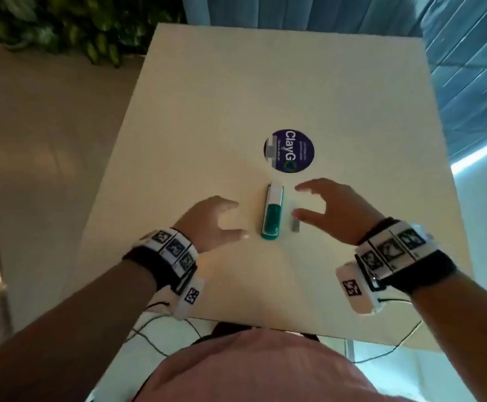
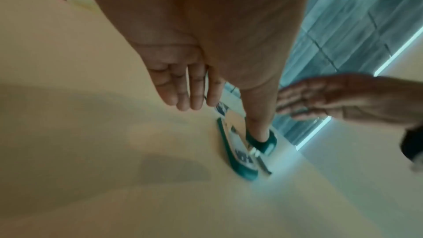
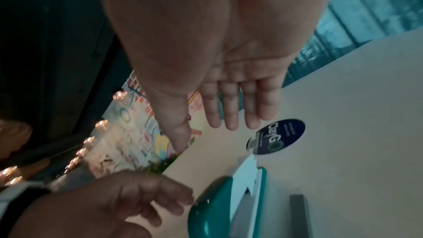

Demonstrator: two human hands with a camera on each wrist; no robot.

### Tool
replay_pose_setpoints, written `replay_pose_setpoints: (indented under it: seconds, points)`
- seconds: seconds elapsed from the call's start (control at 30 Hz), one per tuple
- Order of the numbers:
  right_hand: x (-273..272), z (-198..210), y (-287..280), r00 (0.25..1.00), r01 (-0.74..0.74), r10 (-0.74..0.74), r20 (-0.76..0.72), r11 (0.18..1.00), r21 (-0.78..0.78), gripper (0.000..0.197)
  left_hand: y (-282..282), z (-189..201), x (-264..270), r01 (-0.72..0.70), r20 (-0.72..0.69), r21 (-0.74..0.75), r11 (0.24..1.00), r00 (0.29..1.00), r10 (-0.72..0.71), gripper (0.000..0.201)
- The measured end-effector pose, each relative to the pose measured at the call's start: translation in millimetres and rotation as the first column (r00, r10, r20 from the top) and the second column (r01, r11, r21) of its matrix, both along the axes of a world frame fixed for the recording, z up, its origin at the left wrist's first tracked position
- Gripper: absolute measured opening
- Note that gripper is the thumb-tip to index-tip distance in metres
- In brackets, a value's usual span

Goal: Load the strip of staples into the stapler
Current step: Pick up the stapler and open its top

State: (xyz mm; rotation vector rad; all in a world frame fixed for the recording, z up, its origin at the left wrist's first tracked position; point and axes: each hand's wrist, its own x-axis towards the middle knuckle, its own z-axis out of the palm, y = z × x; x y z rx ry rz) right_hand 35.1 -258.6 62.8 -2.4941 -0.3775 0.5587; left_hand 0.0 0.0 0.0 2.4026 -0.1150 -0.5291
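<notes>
A teal and white stapler (image 1: 272,211) lies on the cream table (image 1: 207,117), its length pointing away from me. It also shows in the left wrist view (image 2: 240,151) and the right wrist view (image 3: 219,202). A grey strip of staples (image 1: 294,221) lies just right of it, also seen as a grey bar (image 3: 298,214). My left hand (image 1: 222,220) hovers open just left of the stapler and holds nothing. Over the strip, my right hand (image 1: 320,204) is spread open with its thumb tip above the strip's far end, empty.
A round dark blue sticker (image 1: 289,150) with a small grey clip-like piece (image 1: 272,149) on its left edge sits beyond the stapler. Table edges run close on the right and near sides. Leafy plants (image 1: 62,24) and blue panels (image 1: 468,53) stand behind.
</notes>
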Motion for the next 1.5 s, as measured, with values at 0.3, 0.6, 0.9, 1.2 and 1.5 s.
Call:
replay_pose_setpoints:
  seconds: [0.3, 0.6, 0.9, 1.2, 1.5]
  points:
    - [14, -35, 38, 0.894, -0.448, 0.447, -0.031, 0.889, -0.099, 0.045, -43, -44, 5, 0.131, 0.182, -0.034, 0.991, 0.976, -0.123, 0.058]
    - [24, -41, 39, 0.772, -0.623, 0.635, -0.038, 0.742, -0.248, 0.037, -47, -60, 6, 0.107, 0.234, -0.099, 0.989, 0.969, -0.082, 0.040]
    - [30, -37, 39, 0.662, -0.711, 0.748, -0.041, 0.610, -0.348, 0.036, -43, -64, 7, 0.224, 0.340, -0.045, 0.973, 0.920, -0.196, 0.037]
    - [44, -35, 30, 0.657, -0.737, 0.753, 0.038, 0.652, -0.178, 0.038, -39, -72, 6, 0.249, 0.405, -0.002, 0.968, 0.886, -0.227, 0.045]
    - [64, -29, 12, 0.868, -0.497, 0.491, 0.078, 0.858, 0.129, 0.044, -41, -76, 7, 0.235, 0.419, 0.022, 0.972, 0.881, -0.222, 0.042]
